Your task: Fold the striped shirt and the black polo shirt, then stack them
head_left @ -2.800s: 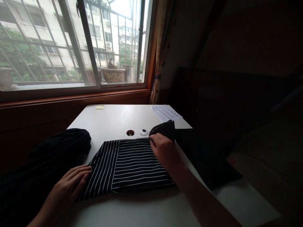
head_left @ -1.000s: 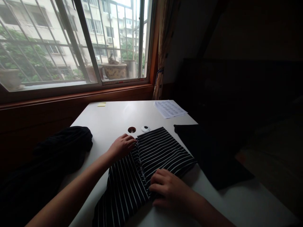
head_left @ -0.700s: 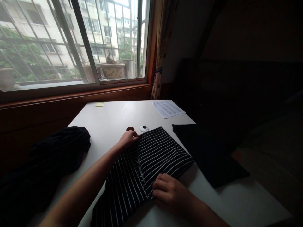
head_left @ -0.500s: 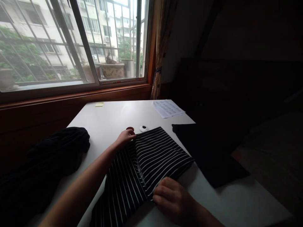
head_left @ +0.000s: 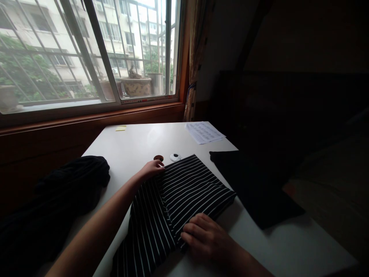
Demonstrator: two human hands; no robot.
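Note:
A black garment with white stripes (head_left: pixel 196 184) lies partly folded on a white table, one layer turned over the other. The stripes of the upper layer run across, while those of the part beneath run lengthwise toward me. My left hand (head_left: pixel 151 168) pinches the far left corner of the fold, fingers closed on the cloth. At the near corner, my right hand (head_left: pixel 206 238) has its fingers curled over the cloth's edge; its thumb is hidden. Just beyond my left hand sit a brown round object (head_left: pixel 158 157) and a white disc with a dark centre (head_left: pixel 175 157).
Dark bunched cloth (head_left: pixel 77 181) covers the left side of the table (head_left: pixel 135 140). A flat black folded cloth (head_left: pixel 253 188) lies along the right edge. Printed sheets (head_left: pixel 204 132) and a yellow note (head_left: pixel 120 127) are at the far side, below a barred window.
My right hand has shifted a little left and onto the cloth. The upper layer's left edge has moved left, covering the pale gap that showed at the fold. My left hand has barely moved.

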